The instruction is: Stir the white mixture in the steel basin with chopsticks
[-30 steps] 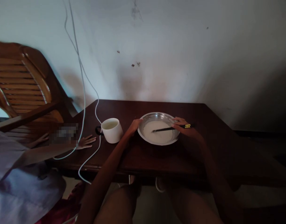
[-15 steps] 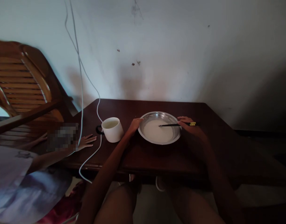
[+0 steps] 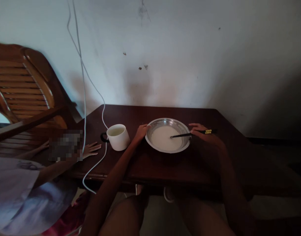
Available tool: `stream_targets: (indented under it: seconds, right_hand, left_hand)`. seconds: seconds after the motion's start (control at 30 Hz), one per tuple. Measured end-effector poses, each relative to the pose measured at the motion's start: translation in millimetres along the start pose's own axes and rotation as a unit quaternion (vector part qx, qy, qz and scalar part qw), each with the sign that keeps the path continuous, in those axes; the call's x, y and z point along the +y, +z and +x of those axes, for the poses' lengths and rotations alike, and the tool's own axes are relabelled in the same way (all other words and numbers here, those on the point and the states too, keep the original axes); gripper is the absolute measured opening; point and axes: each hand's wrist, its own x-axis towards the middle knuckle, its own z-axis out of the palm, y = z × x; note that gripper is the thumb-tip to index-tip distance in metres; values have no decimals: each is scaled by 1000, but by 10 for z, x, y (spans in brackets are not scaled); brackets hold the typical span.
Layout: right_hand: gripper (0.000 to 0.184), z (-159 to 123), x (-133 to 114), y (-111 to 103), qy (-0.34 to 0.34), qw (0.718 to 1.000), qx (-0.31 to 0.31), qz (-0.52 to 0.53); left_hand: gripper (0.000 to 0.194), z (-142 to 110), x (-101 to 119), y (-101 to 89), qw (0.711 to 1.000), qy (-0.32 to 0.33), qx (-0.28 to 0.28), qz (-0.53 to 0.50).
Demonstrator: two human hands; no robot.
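Observation:
A shallow metal bowl [image 3: 152, 146] with a whitish, batter-like mixture [image 3: 162, 137] in it stands on the dark table. My left hand [image 3: 141, 131] is closed on the bowl's left rim. In my right hand [image 3: 202, 132], at the right rim, are black chopsticks [image 3: 182, 134] with yellow bands near their upper end. They lie low over the rim, and their tips dip into the mixture near its middle. Left of my left hand is a white mug [image 3: 119, 141] with a black handle and a pale liquid inside.
A white cord [image 3: 84, 108] hangs down the wall and crosses the table [image 3: 145, 167] beside the mug. Another person's hand [image 3: 91, 149] lies spread on the table at the left. Behind that person is a slatted wooden chair [image 3: 25, 85]. The wall borders the table's far edge.
My right hand has shifted slightly right and down with the chopsticks. Their tips have moved a little right and nearer to me in the mixture. My left hand stays on the rim.

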Motion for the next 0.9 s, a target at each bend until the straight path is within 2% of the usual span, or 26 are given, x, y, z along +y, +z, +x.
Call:
stream_targets:
  seconds: [0.07,0.1,0.23,0.27,0.4,0.47,0.53,0.6,0.73,0.77,0.8,0.9]
  right_hand:
    - [27,-12,-42,57,-19,999,-36,11]
    - [27,-7,-59,101,-25,999,-32,11]
    - [29,17,-59,161,-9,997,69,-21]
    - [31,12,-51,136,-6,997,70,-21]
    - [35,-13,-59,65,-27,999,-38,18]
    - [33,-1,-75,83,-28,999,-32,13]
    - [31,13,-76,88,-15,1000,22,-9]
    - [31,13,-63,66,-6,999,44,-17]
    - [32,8,-68,76,-37,998,-46,25]
    - [32,16,-78,97,-42,997,-49,31]
    - [31,26,-88,116,-41,998,-33,33]
    - [31,34,-109,104,-11,997,70,36]
  left_hand:
    - [33,11,-5,0,1000,-1,-5,1]
    - [33,15,-8,0,1000,-1,-6,1]
    - [34,17,-31,3,1000,3,-4,-4]
    - [34,18,-37,4,1000,5,-5,-6]
    - [32,38,-48,9,1000,0,-5,-3]
    - [32,51,-45,9,1000,-4,-6,5]
    - [32,57,-41,7,1000,-1,-5,8]
    - [33,54,-41,4,1000,3,-6,8]
    - [35,32,-43,-4,1000,10,-11,12]
    - [35,27,-43,-6,1000,12,-12,12]
    - [36,22,-42,-7,1000,13,-13,10]
    - [38,20,-35,-5,1000,16,-16,1]
